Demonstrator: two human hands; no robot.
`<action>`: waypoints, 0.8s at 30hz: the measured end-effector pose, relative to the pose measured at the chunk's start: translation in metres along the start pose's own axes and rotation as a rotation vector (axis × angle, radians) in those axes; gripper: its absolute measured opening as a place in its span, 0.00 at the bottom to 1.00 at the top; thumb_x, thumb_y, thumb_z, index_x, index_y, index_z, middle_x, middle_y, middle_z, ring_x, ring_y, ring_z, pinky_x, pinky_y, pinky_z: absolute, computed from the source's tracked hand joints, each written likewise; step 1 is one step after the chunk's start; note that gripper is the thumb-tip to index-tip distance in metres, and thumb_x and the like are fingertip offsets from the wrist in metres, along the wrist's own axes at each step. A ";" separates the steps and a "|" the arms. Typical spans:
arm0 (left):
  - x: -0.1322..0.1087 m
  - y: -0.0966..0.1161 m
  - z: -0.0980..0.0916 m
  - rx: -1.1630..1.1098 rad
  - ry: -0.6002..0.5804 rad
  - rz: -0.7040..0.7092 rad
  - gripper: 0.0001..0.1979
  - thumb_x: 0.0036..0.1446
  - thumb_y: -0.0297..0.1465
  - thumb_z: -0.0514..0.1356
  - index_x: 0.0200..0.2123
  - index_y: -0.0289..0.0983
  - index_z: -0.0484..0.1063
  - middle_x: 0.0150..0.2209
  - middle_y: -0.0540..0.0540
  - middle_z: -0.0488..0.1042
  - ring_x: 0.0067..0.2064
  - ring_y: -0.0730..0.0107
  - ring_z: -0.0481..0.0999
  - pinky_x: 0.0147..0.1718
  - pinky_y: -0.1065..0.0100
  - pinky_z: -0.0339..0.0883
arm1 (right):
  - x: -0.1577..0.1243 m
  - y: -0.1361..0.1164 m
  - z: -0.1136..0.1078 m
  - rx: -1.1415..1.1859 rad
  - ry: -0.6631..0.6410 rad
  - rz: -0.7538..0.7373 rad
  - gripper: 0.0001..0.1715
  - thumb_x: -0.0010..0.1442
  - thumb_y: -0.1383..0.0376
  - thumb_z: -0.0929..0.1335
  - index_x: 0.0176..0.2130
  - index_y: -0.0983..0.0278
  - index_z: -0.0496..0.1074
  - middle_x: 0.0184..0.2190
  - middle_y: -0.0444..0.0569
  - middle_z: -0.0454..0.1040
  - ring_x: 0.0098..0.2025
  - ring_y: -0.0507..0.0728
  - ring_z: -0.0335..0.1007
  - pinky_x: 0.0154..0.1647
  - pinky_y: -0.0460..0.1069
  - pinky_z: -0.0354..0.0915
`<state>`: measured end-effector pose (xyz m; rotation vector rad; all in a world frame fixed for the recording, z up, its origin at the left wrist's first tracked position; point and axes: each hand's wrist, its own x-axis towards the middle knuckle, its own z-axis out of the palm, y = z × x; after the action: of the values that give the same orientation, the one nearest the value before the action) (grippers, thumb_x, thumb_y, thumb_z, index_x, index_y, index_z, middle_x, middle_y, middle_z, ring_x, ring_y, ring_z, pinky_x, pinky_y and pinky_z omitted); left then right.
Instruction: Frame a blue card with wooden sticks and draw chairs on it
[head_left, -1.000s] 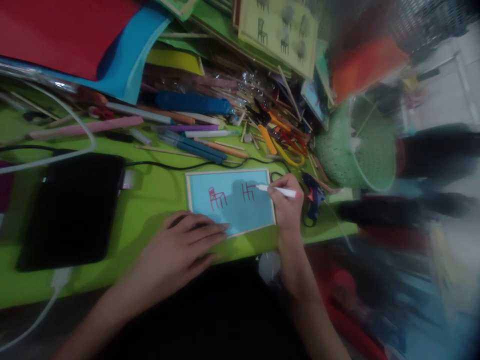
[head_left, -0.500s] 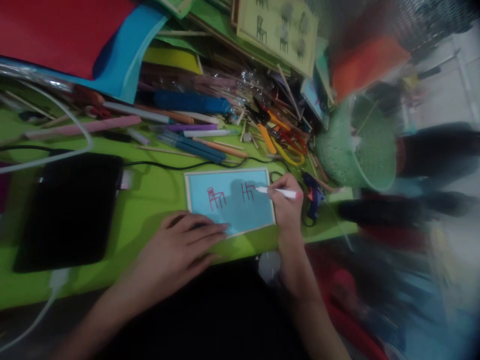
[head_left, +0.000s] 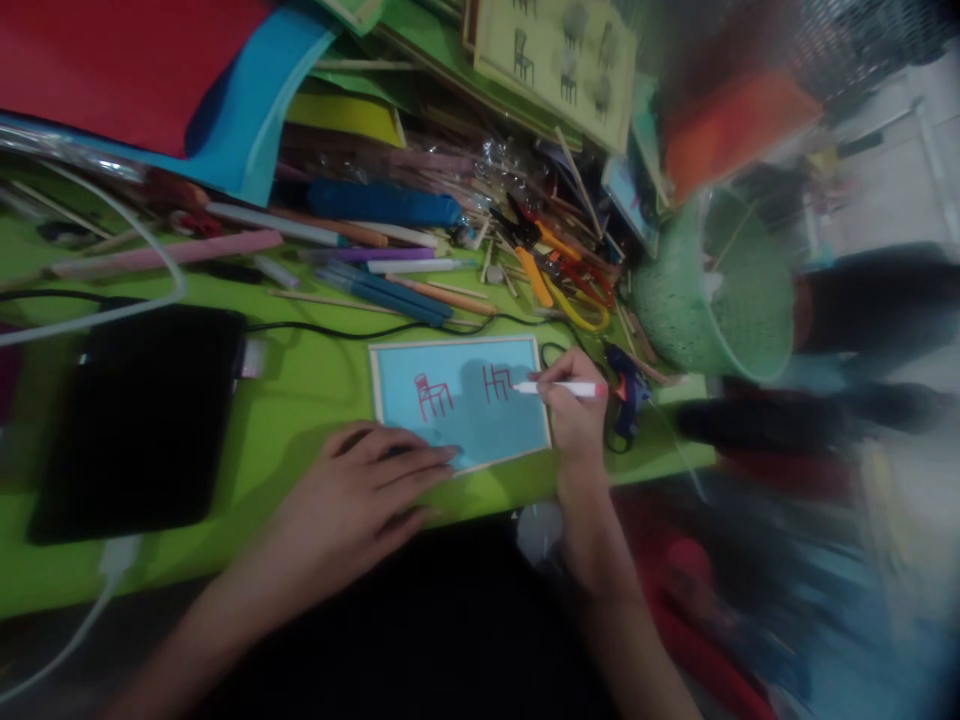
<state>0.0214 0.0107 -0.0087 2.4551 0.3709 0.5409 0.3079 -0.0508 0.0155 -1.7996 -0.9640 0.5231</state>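
A small light-blue card (head_left: 480,420) with a pale border lies on the green table (head_left: 315,400). Two red chair drawings are on it. My right hand (head_left: 574,405) pinches a white marker (head_left: 559,387), its tip touching the card beside the right-hand chair drawing. My left hand (head_left: 360,490) lies flat with fingers stretched, fingertips pressing the card's lower left corner.
A black tablet (head_left: 139,420) with cables lies at the left. Behind the card are pens, sticks, scissors (head_left: 562,275) and coloured paper sheets. A green perforated basket (head_left: 712,290) stands at the right, a blue glue gun (head_left: 626,395) beside my right hand.
The marker tip has shifted slightly down and right along the second chair drawing. My left hand has stayed put on the card.
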 end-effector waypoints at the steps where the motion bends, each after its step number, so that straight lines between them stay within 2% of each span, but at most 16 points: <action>1: 0.000 0.000 0.000 0.004 0.002 0.003 0.17 0.72 0.37 0.58 0.61 0.48 0.74 0.59 0.54 0.83 0.55 0.57 0.79 0.55 0.51 0.62 | 0.000 0.000 0.000 0.012 0.000 0.001 0.05 0.50 0.67 0.70 0.26 0.58 0.69 0.23 0.38 0.67 0.32 0.56 0.74 0.38 0.53 0.71; 9: 0.001 0.000 0.000 0.000 -0.009 -0.006 0.17 0.72 0.37 0.58 0.62 0.49 0.74 0.59 0.54 0.82 0.56 0.57 0.79 0.56 0.52 0.62 | 0.000 -0.003 0.000 0.027 0.000 0.013 0.06 0.48 0.67 0.70 0.24 0.57 0.68 0.21 0.37 0.65 0.31 0.56 0.73 0.43 0.56 0.75; 16: 0.002 0.001 -0.001 0.014 0.008 0.013 0.16 0.73 0.37 0.58 0.61 0.47 0.74 0.60 0.55 0.82 0.55 0.57 0.78 0.55 0.52 0.61 | -0.001 0.000 -0.002 0.039 -0.007 0.030 0.05 0.48 0.68 0.70 0.25 0.58 0.70 0.22 0.39 0.67 0.34 0.58 0.76 0.41 0.56 0.74; 24: 0.002 0.001 -0.001 0.000 0.000 -0.001 0.17 0.72 0.37 0.58 0.61 0.48 0.73 0.59 0.54 0.82 0.55 0.57 0.79 0.55 0.51 0.62 | 0.000 -0.001 -0.001 0.089 -0.009 -0.002 0.06 0.47 0.69 0.70 0.23 0.58 0.70 0.22 0.38 0.65 0.31 0.56 0.74 0.42 0.55 0.75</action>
<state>0.0227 0.0117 -0.0068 2.4543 0.3721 0.5410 0.3082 -0.0508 0.0170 -1.7181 -0.9340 0.5647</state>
